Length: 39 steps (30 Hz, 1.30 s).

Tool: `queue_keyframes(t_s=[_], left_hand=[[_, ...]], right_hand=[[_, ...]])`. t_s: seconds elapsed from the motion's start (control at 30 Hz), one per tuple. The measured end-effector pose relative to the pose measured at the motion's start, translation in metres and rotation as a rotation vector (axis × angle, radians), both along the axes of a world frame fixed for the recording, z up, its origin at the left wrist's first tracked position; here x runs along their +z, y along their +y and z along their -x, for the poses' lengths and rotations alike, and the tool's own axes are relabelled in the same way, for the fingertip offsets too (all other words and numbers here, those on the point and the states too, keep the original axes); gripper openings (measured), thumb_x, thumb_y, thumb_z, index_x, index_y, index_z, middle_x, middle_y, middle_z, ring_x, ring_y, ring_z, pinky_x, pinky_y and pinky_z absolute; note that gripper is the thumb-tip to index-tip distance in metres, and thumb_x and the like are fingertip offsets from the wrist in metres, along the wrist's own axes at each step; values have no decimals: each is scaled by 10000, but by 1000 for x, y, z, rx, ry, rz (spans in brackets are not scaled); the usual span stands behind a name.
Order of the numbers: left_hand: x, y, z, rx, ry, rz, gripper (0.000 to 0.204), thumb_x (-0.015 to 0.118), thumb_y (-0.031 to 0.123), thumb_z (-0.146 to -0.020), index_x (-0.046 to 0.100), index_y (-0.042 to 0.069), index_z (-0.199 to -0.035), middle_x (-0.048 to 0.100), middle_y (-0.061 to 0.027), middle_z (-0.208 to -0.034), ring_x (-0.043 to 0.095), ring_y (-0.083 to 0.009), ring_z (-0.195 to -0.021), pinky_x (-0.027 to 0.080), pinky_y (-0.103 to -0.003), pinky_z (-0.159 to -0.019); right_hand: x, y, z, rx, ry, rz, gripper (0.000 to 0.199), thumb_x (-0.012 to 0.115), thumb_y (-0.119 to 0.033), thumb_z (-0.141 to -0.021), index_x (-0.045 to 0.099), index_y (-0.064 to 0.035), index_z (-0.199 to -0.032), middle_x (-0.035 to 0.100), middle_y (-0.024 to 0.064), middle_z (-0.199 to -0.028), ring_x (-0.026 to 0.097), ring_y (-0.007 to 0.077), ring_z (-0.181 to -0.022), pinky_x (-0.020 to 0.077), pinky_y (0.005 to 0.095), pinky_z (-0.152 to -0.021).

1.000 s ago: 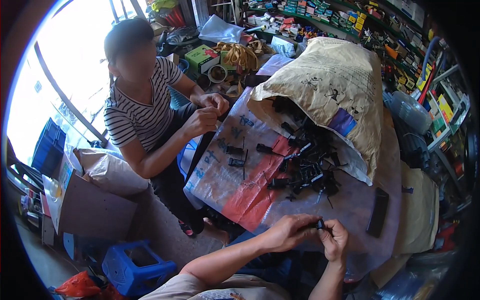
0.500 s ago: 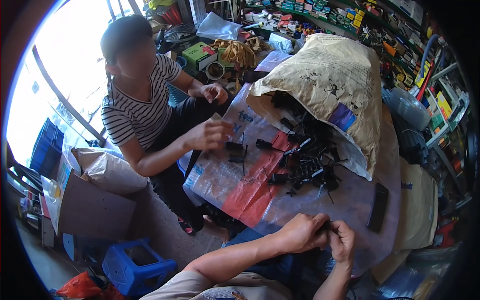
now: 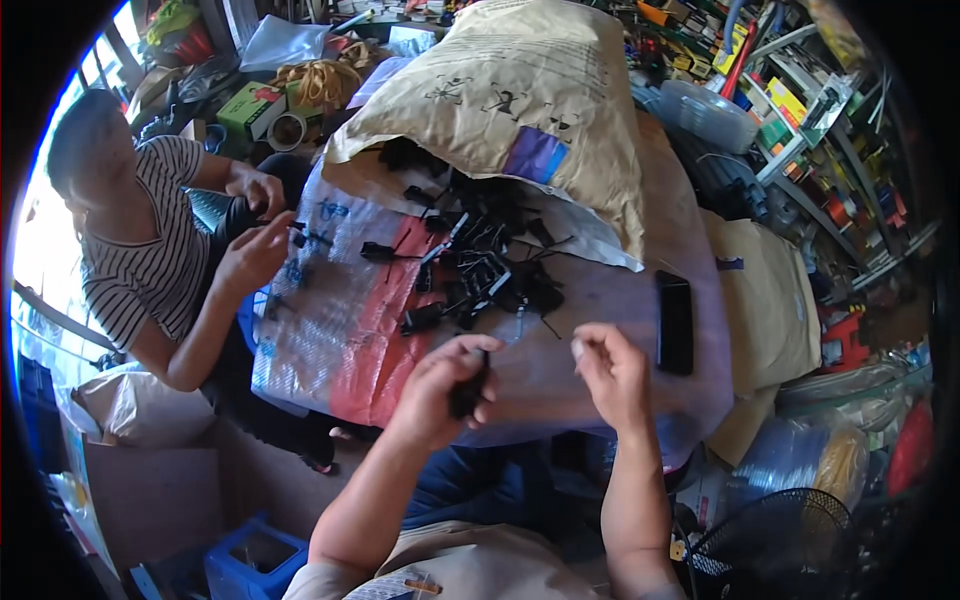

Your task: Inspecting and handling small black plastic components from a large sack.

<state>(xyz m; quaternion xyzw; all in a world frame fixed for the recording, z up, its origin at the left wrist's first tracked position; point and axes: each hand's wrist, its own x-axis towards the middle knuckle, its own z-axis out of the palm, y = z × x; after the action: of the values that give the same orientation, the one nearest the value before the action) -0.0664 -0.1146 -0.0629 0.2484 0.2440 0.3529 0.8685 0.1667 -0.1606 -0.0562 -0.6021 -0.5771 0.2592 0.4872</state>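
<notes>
In my left hand [image 3: 440, 390] is a small black plastic part [image 3: 469, 390], with my fingers closed round it, at the near side of the table. My right hand [image 3: 611, 375] is raised to the right of it, its fingertips curled in against the thumb. Whatever they pinch, if anything, is too small to make out. Beyond my hands lies a heap of black plastic parts [image 3: 485, 262], several with thin stems. It spills from the mouth of a large tan paper sack [image 3: 500, 75] onto the plastic-covered table [image 3: 600, 295].
A flat black rectangular phone-like object [image 3: 675, 322] lies right of my hands. Across to the left, a person in a striped top [image 3: 140, 230] handles a small dark piece. A blue plastic stool [image 3: 255, 560] stands lower left; a second tan sack [image 3: 765, 300] is at the table's right.
My hands have come apart; the left now holds the black part alone. The view has swung right, so the table sits further left. The person opposite has brought their hands closer together.
</notes>
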Motion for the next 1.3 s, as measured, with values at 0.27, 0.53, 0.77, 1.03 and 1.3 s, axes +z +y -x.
queue_keyframes(t_s=[0.27,0.53,0.77,1.03,1.3], left_hand=[[-8,10,-4,141,-126,78,100,601,129,-882,538,56,-910,610,-121,-912,646,-233,-716,532,-333,-605],[-16,16,2,195,-175,102,114,640,107,-873,542,51,-852,617,-112,-856,613,-228,-667,527,-332,-580],[8,9,-14,115,309,-290,96,609,95,-896,627,2,-912,650,-63,-853,568,-112,-630,456,-251,-578],[17,-1,-27,149,738,-1196,460,733,141,-814,573,-22,-1214,646,-143,-1047,600,-158,-670,498,-292,-645],[18,2,-26,114,725,-1290,334,701,152,-817,547,-10,-1065,605,-199,-953,608,-384,-860,495,-407,-725]], right_hand=[[-10,55,-6,133,-495,-116,309,576,-2,-791,603,-6,-1099,586,194,-1184,586,407,-1040,504,410,-864],[-5,43,-12,172,-453,-129,152,640,1,-788,584,-12,-929,594,139,-966,606,358,-868,500,399,-739],[2,26,-28,-124,59,-41,223,545,-239,-983,615,-30,-1014,540,-19,-743,471,44,-590,373,198,-523],[9,13,13,4,337,15,151,575,-182,-966,560,-37,-925,501,-49,-687,440,24,-568,415,192,-525],[13,12,31,136,490,202,163,557,-205,-968,542,-65,-885,490,-46,-671,436,24,-548,351,188,-470]])
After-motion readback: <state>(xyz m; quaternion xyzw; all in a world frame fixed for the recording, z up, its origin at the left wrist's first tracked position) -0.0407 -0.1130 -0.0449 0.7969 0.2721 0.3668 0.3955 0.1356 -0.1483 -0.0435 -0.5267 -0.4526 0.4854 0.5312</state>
